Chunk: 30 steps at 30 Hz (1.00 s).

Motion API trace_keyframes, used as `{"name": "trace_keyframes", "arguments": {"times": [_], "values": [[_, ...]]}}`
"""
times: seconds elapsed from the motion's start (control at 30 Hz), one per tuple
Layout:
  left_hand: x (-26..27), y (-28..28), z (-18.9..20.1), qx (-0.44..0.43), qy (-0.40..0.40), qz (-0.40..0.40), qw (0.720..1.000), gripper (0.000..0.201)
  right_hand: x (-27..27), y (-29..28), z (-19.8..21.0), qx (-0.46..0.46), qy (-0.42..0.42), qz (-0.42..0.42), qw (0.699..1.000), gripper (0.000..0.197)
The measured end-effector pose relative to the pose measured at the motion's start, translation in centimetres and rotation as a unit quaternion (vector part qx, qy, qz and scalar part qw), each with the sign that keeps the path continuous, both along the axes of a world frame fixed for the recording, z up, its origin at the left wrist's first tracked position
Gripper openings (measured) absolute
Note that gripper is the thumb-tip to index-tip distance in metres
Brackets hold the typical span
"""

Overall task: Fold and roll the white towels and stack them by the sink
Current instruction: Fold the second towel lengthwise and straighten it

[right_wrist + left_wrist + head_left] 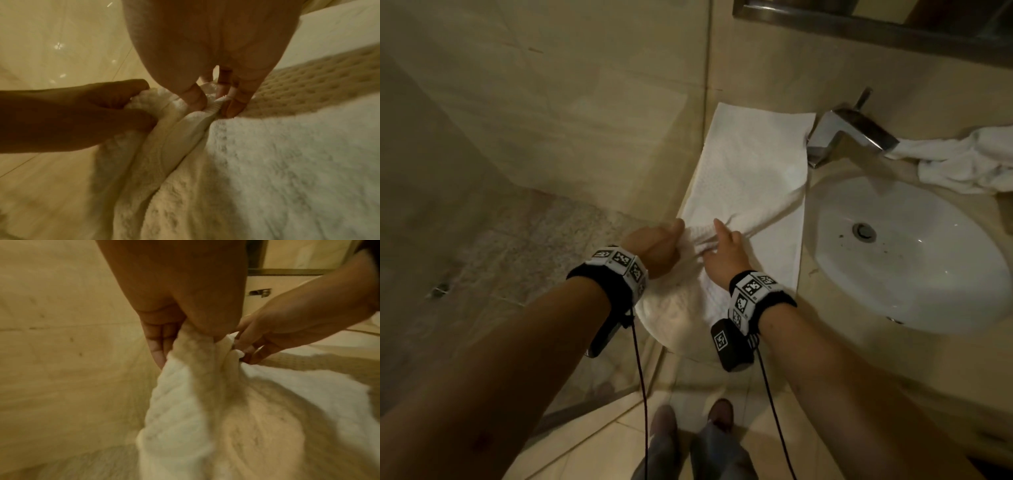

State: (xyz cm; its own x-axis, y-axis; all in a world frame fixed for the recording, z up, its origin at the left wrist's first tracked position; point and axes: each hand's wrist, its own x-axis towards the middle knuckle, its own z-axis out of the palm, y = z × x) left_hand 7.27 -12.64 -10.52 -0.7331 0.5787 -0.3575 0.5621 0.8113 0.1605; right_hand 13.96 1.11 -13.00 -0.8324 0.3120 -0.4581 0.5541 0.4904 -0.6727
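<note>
A white waffle-textured towel (pixel 750 171) lies lengthwise on the beige counter left of the sink, its near end hanging over the counter's front edge. My left hand (pixel 661 245) grips a bunched fold of the towel (pixel 197 356) near its left edge, fingers curled round it. Just to the right, my right hand (pixel 722 250) pinches the towel's hemmed edge (pixel 213 110) between thumb and fingers. A second white towel (pixel 962 161) lies crumpled on the counter behind the sink at the right.
The white oval sink (pixel 907 253) is set in the counter to the right, with a chrome tap (pixel 849 133) behind it. A tiled wall stands to the left and a mirror frame (pixel 859 24) above. My feet (pixel 688 421) show on the floor below.
</note>
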Motion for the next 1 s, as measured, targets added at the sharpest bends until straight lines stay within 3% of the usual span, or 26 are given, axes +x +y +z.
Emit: {"name": "trace_keyframes", "arguments": {"times": [0.13, 0.17, 0.27, 0.3, 0.37, 0.43, 0.47, 0.53, 0.57, 0.63, 0.7, 0.73, 0.87, 1.0], "values": [[2.2, 0.8, 1.5, 0.028, -0.04, -0.002, 0.999, 0.042, 0.2, -0.7, 0.5, -0.09, 0.027, -0.095, 0.991, 0.053], [2.6, 1.1, 1.7, 0.031, -0.065, 0.011, 0.997, 0.045, 0.1, -0.2, -0.8, -0.13, 0.038, -0.124, 0.983, 0.057], [4.1, 2.2, 2.9, 0.056, -0.173, 0.037, 0.983, 0.043, 0.2, 2.0, -4.3, -0.247, 0.024, -0.214, 0.945, 0.103], [4.8, 2.5, 3.0, 0.069, -0.24, 0.056, 0.967, 0.038, 0.8, 1.9, -3.0, -0.261, 0.003, -0.241, 0.935, 0.11], [6.1, 3.0, 2.7, 0.079, -0.413, 0.11, 0.901, 0.028, 2.6, 0.8, 1.3, -0.239, -0.033, -0.263, 0.934, 0.108], [7.1, 2.9, 2.3, 0.044, -0.529, 0.114, 0.84, 0.025, 4.2, 0.8, 2.1, -0.156, -0.089, -0.217, 0.96, 0.09], [7.3, 2.8, 2.1, 0.033, -0.553, 0.107, 0.826, 0.028, 4.9, 0.9, 1.7, -0.132, -0.112, -0.199, 0.964, 0.079], [6.9, 2.4, 1.5, 0.044, -0.525, 0.123, 0.841, 0.023, 6.5, 1.2, 0.8, -0.117, -0.119, -0.195, 0.967, 0.07], [6.3, 2.0, 1.0, 0.068, -0.474, 0.147, 0.866, 0.018, 7.1, 1.5, 0.3, -0.111, -0.112, -0.207, 0.966, 0.068], [4.7, 0.9, 0.2, 0.089, -0.288, 0.179, 0.937, 0.022, 8.1, 2.0, 0.0, -0.104, -0.099, -0.223, 0.964, 0.061], [3.7, -0.5, -0.7, 0.057, -0.105, 0.187, 0.975, 0.031, 8.8, 2.5, -0.2, -0.108, -0.084, -0.223, 0.965, 0.051], [3.6, -1.1, -1.0, 0.04, -0.078, 0.197, 0.977, 0.036, 9.1, 2.7, -0.2, -0.098, -0.085, -0.22, 0.967, 0.047], [4.1, -2.4, -2.7, 0.009, -0.149, 0.224, 0.963, 0.038, 9.7, 2.7, -0.3, -0.049, -0.074, -0.219, 0.972, 0.043], [4.6, -1.7, -3.1, 0.006, -0.114, 0.173, 0.978, 0.029, 9.5, 2.8, 0.2, -0.032, -0.095, -0.229, 0.968, 0.045]]}}
